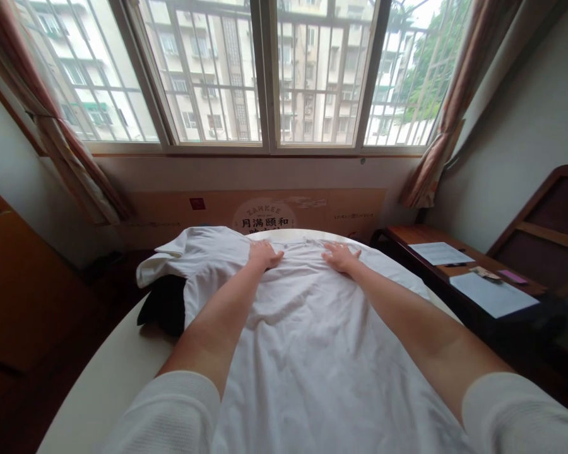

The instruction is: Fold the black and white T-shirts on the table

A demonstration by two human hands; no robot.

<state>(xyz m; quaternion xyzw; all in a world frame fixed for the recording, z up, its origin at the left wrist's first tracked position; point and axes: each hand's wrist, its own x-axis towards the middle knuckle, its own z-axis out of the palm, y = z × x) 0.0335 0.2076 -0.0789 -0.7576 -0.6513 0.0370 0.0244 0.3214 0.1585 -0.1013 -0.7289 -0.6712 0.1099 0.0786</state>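
A white T-shirt (pixel 303 340) lies spread over a round white table (pixel 108 378), its collar end toward the window and its cloth wrinkled. My left hand (pixel 264 254) rests on the shirt near the collar, fingers stretched out. To the right of the collar, my right hand (pixel 341 257) presses flat on the cloth with its fingers spread. Neither hand grips anything. One sleeve (pixel 170 252) of the shirt reaches out at the left over a black cloth-like item (pixel 163 306), which is partly covered.
Behind the table, a printed cardboard panel (pixel 170 211) stands below the barred window (pixel 265 82). At the right, a dark wooden side table (pixel 407 236) bears papers (pixel 495 293) and small items beside a wooden chair (pixel 549 221). A wooden cabinet (pixel 9 277) is at the left.
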